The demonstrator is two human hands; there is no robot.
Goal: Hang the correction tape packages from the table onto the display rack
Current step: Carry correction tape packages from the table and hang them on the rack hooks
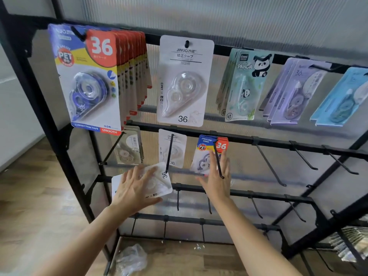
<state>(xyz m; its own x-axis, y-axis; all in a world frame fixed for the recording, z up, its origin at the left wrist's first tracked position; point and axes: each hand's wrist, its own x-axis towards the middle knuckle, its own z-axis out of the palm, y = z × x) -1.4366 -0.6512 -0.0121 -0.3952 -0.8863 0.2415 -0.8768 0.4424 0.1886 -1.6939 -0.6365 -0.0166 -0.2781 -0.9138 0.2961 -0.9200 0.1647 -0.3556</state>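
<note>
Partly stocked, with a white package (159,186) unhung under the flat, spread left hand (135,188) and bare hooks (269,165) right of the open right hand (216,176)

A black display rack (278,141) stands on a wooden floor (35,206). On its top hooks hang blue-red packages (89,80), one white package (184,80), panda packages (245,84), purple packages (294,92) and light blue packages (342,98). A crumpled clear plastic (131,257) lies on the floor.

Blue/red pkg (87,76): "36", "PET", "CORRECTION TAPE SMOOTH"; white pkg (185,80): "JINUO", "36"; green pkg (247,84): "PANDA".
</note>
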